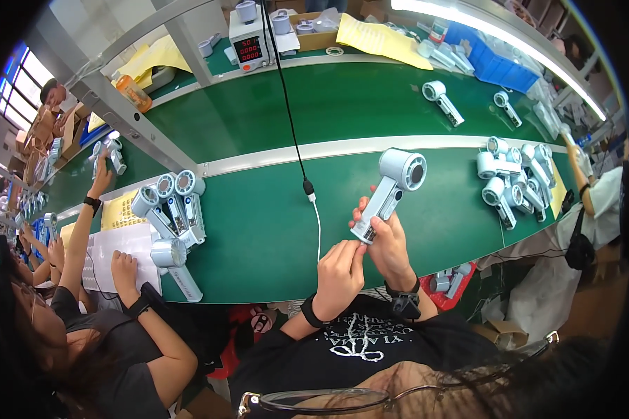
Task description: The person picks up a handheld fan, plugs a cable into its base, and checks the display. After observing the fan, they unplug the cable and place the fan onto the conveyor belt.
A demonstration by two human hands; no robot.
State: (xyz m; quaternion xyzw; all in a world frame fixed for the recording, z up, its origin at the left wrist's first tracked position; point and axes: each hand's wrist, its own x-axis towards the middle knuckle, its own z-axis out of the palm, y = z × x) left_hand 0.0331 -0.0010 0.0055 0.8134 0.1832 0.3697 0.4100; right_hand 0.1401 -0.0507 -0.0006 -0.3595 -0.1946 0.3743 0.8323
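A pale blue handheld fan point(388, 192) is held tilted above the green bench, its round head up and away from me. My right hand point(393, 250) is closed around the lower handle, where small parts show in an opening near the end. My left hand point(340, 276) is pinched at the handle's bottom end. A white cable point(319, 227) runs down to the left fingers, which hide its end. Above, it joins a black cable point(290, 105) at a plug connection point(309, 188).
Several similar fans point(171, 209) stand and lie at left, with another pile point(514, 174) at right. Two fans point(442, 103) lie beyond the metal rail. A power supply point(250, 42) and blue bin point(500, 63) are at the back. A co-worker's arm point(84, 230) reaches across at left.
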